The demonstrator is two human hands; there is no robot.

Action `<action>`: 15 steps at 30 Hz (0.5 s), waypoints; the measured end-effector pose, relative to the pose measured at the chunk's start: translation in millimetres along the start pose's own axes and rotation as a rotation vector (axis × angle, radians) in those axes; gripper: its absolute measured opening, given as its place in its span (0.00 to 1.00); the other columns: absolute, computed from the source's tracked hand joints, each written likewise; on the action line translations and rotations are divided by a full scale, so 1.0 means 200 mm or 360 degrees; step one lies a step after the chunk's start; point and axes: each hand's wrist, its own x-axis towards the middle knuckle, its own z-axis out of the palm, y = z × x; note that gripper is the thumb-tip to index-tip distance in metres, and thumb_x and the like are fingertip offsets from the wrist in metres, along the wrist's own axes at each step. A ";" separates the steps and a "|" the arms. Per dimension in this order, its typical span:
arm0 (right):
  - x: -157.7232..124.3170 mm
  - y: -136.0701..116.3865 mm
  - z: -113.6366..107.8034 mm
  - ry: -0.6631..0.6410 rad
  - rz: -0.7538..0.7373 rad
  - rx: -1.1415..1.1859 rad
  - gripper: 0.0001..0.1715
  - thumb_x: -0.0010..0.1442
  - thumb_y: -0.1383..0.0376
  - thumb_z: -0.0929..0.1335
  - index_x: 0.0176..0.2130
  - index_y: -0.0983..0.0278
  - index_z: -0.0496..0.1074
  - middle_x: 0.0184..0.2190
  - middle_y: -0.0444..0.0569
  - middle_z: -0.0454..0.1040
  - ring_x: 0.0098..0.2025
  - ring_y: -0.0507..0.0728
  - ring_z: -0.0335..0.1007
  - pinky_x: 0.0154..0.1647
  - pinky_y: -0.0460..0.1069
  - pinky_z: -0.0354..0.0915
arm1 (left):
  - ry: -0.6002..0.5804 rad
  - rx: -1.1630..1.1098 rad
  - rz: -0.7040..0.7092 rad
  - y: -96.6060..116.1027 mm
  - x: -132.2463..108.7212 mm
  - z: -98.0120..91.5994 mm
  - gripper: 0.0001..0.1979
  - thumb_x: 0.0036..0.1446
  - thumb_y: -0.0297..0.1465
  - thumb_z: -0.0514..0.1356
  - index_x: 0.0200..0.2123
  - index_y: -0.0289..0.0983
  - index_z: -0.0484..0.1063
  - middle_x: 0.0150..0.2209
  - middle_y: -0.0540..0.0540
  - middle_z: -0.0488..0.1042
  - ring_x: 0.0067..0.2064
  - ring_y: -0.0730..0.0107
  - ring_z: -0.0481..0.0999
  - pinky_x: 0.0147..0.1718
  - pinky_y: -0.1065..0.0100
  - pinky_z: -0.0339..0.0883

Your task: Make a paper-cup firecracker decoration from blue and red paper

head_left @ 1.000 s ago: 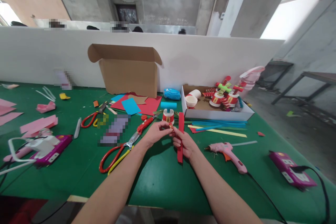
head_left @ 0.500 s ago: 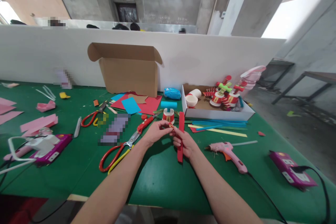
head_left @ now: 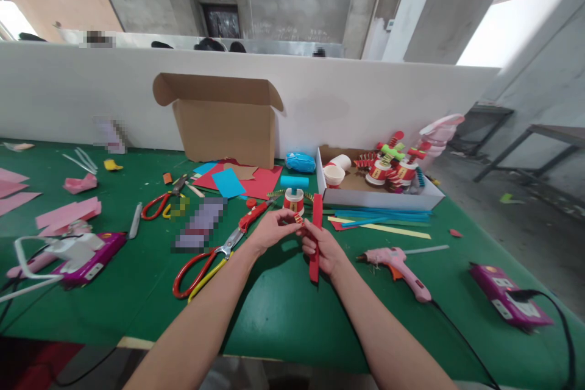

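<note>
Near the middle of the table, my left hand pinches one end of a small folded red and yellow paper piece. The fingertips of my right hand meet it at the other end. A long red paper strip lies upright across my right hand, held by its curled fingers. Just behind my hands stands a paper cup figure with a blue roll on top and springy folded arms at its sides. Large red and yellow scissors lie left of my left hand.
An open box with cups and finished figures stands at the back right. Paper strips lie before it. A pink glue gun and purple power block are at right. Red and blue sheets and smaller scissors lie at left.
</note>
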 end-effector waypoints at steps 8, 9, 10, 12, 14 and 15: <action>-0.01 0.00 0.01 0.0163 -0.0153 -0.0108 0.18 0.45 0.56 0.76 0.26 0.69 0.73 0.19 0.45 0.73 0.13 0.41 0.47 0.09 0.38 0.49 | 0.0118 0.0348 0.0234 -0.01 0.01 -0.02 0.08 0.48 0.34 0.63 0.31 0.35 0.73 0.33 0.47 0.75 0.34 0.71 0.72 0.34 0.69 0.66; -0.01 0.00 0.01 0.0175 -0.0166 -0.0122 0.19 0.44 0.56 0.77 0.25 0.69 0.72 0.19 0.45 0.73 0.13 0.41 0.47 0.09 0.38 0.49 | 0.0119 0.0435 0.0268 -0.02 0.01 -0.02 0.07 0.48 0.33 0.63 0.31 0.35 0.73 0.34 0.47 0.74 0.33 0.71 0.72 0.34 0.70 0.65; 0.00 0.00 0.01 0.0182 -0.0176 -0.0136 0.20 0.42 0.56 0.77 0.25 0.69 0.72 0.20 0.45 0.73 0.13 0.40 0.47 0.09 0.38 0.49 | 0.0114 0.0505 0.0297 -0.02 0.01 -0.02 0.07 0.48 0.32 0.63 0.30 0.35 0.74 0.34 0.47 0.74 0.33 0.72 0.72 0.33 0.70 0.65; 0.00 0.01 0.00 0.0187 -0.0198 -0.0164 0.20 0.40 0.57 0.78 0.24 0.69 0.71 0.20 0.45 0.73 0.13 0.40 0.48 0.09 0.38 0.49 | 0.0097 0.0588 0.0342 -0.03 0.01 -0.02 0.06 0.49 0.32 0.62 0.30 0.36 0.74 0.33 0.47 0.73 0.33 0.72 0.72 0.32 0.71 0.65; 0.00 0.02 0.00 0.0186 -0.0214 -0.0184 0.21 0.38 0.57 0.78 0.24 0.68 0.71 0.20 0.45 0.73 0.13 0.41 0.48 0.09 0.39 0.49 | 0.0085 0.0618 0.0367 -0.04 0.01 -0.01 0.06 0.49 0.32 0.61 0.31 0.36 0.74 0.33 0.47 0.73 0.33 0.71 0.72 0.32 0.71 0.65; 0.00 0.02 0.00 0.0192 -0.0219 -0.0187 0.21 0.38 0.57 0.78 0.24 0.68 0.71 0.20 0.45 0.73 0.13 0.41 0.48 0.09 0.39 0.49 | 0.0079 0.0625 0.0374 -0.04 0.01 -0.01 0.06 0.49 0.32 0.61 0.31 0.36 0.74 0.33 0.47 0.73 0.34 0.71 0.72 0.32 0.71 0.65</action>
